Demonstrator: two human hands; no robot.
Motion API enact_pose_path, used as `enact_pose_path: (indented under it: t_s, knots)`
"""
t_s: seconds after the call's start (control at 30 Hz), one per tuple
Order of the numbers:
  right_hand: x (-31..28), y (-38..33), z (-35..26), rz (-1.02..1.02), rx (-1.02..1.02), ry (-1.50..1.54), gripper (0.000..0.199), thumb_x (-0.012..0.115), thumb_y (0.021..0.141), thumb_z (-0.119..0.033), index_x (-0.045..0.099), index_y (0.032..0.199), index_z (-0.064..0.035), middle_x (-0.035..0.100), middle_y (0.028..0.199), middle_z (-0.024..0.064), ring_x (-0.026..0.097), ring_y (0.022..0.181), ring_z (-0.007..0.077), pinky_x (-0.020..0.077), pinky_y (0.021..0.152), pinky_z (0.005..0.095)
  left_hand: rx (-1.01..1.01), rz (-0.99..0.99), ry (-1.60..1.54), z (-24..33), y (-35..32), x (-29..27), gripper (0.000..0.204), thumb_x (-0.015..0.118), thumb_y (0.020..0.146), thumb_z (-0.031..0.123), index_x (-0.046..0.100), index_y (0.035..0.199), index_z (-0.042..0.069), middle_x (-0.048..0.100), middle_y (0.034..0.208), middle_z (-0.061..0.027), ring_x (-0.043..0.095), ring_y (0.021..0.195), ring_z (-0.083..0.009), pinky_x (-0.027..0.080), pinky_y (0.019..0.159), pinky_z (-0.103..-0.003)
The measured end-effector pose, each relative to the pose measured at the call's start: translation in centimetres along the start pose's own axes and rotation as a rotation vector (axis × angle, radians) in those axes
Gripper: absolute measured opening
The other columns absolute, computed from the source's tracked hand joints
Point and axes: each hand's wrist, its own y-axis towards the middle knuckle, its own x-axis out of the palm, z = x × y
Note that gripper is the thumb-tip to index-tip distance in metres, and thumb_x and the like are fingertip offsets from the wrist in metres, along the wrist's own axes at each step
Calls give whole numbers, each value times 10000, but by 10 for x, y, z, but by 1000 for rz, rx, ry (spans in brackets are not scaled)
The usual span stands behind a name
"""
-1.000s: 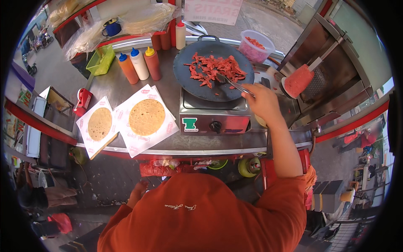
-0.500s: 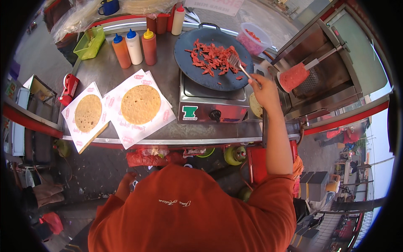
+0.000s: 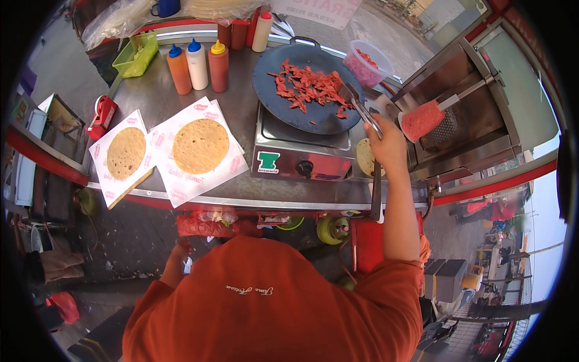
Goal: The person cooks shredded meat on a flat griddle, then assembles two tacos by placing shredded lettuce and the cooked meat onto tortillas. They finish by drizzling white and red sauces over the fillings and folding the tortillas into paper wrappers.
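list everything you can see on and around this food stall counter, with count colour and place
pan: 1, dark round, on the burner, centre back
meat strips: many, red, in the pan
tongs: 1, metal, tips at the pan's right edge
burner: 1, steel, on the counter
flatbreads: 2, tan, each on white printed paper, left of the burner
squeeze bottles: 3 in a row, orange, white and red-brown, behind the flatbreads
green basket: 1, back left
plastic tub: 1, clear with red contents, right of the pan
counter: 1, steel
right hand: holding the tongs
left hand: low, below the counter edge, partly hidden
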Motion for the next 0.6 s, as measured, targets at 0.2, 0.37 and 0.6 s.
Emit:
enact_pose_path:
  t_s: [0.2,0.37,0.6]
  knots:
    - [12,12,4,-67,-68,19,367,766,957,-297,752,1256,-86,763,1069,189,742,964,363,561,852,439,214,-5,576,15,-43,22,360,531,1052,126,655,1370,11,767,1092,-89,724,864,-181,580,768,-355]
    - [-26,15,15,-328,121,14,365,772,948,-313,765,1227,-77,775,1001,186,742,931,382,562,847,449,-198,57,-198,23,-47,36,337,612,1028,172,688,1318,18,769,1105,-60,726,859,-164,578,772,-330]
    - [54,15,-23,-136,-264,14,361,742,966,-324,751,1253,-107,757,1125,192,721,994,433,563,850,489,190,9,581,-14,-36,46,300,606,1040,220,692,1299,95,740,1199,-78,726,1052,-232,582,922,-361]
